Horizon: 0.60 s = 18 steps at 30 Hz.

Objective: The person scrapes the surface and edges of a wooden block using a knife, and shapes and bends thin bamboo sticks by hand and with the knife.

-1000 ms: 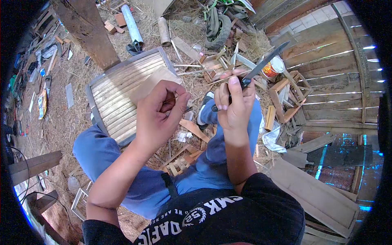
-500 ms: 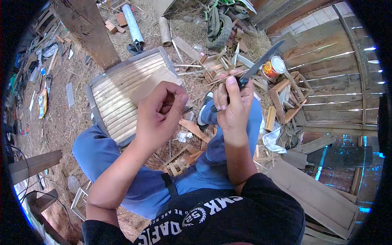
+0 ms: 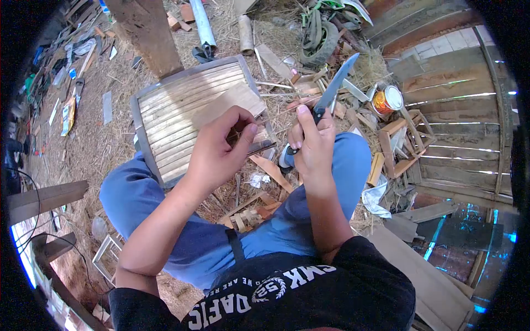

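Observation:
My right hand (image 3: 313, 140) is closed around the black handle of a knife (image 3: 334, 85). Its broad blade points up and away from me, and my thumb lies along the handle near the blade. To the left, my left hand (image 3: 221, 146) is curled, with thumb and forefinger nearly together; whatever they may hold is hidden. Beyond that hand lies a framed slatted wooden panel (image 3: 171, 118) with a flat board (image 3: 234, 105) on top. A dark strip beside my left fingertips looks like the panel's frame edge, though I cannot tell.
Wood scraps (image 3: 251, 212) lie between my legs. To the right are a paint can (image 3: 392, 99) and a wooden crate frame (image 3: 389, 157). A thick post (image 3: 149, 38) stands behind the panel, and a tire (image 3: 323, 47) lies farther off. Straw covers the ground.
The knife has shifted left and its blade stands more upright. My hands are a little closer together. The whole view has moved, so the surroundings appear farther right.

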### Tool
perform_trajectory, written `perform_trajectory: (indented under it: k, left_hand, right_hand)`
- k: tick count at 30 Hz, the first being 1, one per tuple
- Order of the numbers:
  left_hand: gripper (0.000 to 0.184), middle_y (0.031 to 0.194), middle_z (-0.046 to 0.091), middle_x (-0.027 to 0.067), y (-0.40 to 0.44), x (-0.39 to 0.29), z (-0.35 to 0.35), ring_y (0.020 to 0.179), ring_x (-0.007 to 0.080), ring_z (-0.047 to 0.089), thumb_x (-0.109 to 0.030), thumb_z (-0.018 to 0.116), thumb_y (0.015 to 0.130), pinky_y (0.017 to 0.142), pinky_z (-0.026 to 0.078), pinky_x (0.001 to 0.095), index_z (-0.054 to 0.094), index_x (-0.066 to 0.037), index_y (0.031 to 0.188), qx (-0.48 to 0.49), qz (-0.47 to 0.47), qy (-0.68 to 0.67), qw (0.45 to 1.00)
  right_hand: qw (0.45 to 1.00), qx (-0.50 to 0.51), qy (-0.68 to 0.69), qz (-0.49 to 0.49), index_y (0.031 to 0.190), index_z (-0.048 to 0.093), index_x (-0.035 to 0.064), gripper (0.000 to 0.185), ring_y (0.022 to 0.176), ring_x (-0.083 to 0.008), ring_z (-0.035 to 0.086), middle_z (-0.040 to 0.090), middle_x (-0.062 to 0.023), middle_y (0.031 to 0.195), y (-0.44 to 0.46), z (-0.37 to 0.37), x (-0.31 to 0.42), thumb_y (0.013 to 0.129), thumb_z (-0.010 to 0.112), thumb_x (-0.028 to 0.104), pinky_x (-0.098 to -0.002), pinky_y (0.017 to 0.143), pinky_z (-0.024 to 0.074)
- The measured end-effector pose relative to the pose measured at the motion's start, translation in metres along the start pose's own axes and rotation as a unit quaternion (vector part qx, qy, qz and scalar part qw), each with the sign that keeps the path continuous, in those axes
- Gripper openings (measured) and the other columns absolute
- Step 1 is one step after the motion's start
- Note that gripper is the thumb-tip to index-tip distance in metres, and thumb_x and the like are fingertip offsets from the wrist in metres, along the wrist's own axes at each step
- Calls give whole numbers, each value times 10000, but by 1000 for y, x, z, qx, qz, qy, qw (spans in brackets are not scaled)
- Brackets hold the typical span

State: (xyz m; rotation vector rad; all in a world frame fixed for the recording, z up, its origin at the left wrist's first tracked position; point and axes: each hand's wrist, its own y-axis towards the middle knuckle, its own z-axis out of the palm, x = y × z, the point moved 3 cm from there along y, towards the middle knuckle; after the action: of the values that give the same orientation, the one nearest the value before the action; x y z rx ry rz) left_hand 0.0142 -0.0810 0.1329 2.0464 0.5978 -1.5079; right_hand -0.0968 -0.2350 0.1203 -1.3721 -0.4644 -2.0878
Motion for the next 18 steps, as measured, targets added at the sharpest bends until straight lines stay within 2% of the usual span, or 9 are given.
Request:
perform_trajectory:
  k: [7,9,13,18]
  left_hand:
    - [85,786,546,14,-3,15,1,742,83,491,-94,603,982,683,429,251,571,-16,978,-2,-27,1,1000]
    - [85,789,539,8,-5,22,1,728,71,474,-94,601,985,671,420,242,568,-16,974,4,-84,-8,996]
    - [79,779,524,-4,-9,37,-3,711,65,454,-87,599,984,652,410,243,565,-16,972,-10,-82,10,997]
    - [107,714,502,24,-19,63,-12,667,83,441,-110,594,982,608,399,264,570,-6,979,-21,-123,73,990]
  right_hand:
    - [999,16,-18,38,1078,601,39,108,474,-22,420,709,-64,918,2,-1,-17,985,613,93,-216,420,336]
    - [998,19,-18,52,1072,600,38,102,473,-23,417,713,-70,928,3,-3,-21,986,611,93,-217,418,336]
    - [995,24,-39,89,1083,594,36,126,465,-26,409,719,-90,953,6,-9,-31,1001,589,131,-209,411,341]
    - [985,37,-68,157,1102,593,32,190,447,-31,409,711,-105,934,12,-21,-51,1031,537,199,-202,393,340]
